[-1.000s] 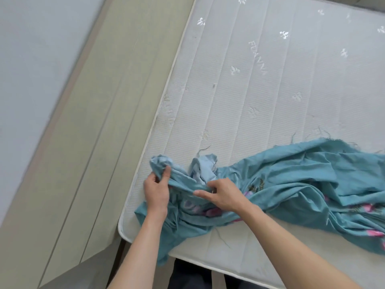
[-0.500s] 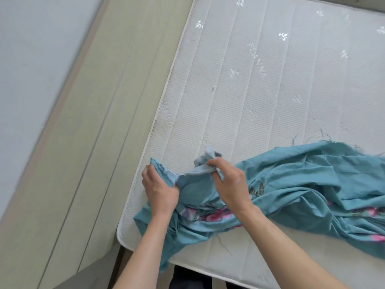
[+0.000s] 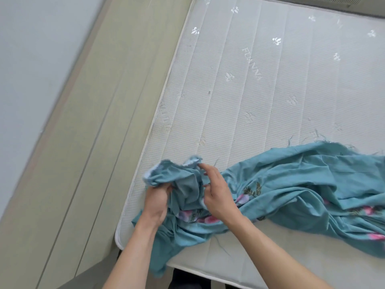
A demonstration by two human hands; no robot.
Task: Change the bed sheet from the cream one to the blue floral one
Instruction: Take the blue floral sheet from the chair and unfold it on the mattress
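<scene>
A bare white quilted mattress point(image 3: 270, 97) lies against a pale panelled wall point(image 3: 87, 122), with no cream sheet on it in this view. The blue floral sheet point(image 3: 302, 180) lies crumpled in a long rope along the mattress's near edge, its bunched end at the near left corner, where a fold spills over the side.

The left hand point(image 3: 155, 203) has its grip closed round a gathered wad of that end. The right hand point(image 3: 216, 195) rests on the folds just beside it, fingers loosely curved, the fingertips pinching a raised edge of cloth (the paler underside shows there).

The step in hand appears to be finding the sheet's true corner. To do it well, I would trace the frayed hem between the two hands until two edges meet, rather than tugging the bundle. Then anchor that corner at the mattress's near left corner, printed side up, and shake the rest out toward the far edge, keeping loose threads from snagging.
</scene>
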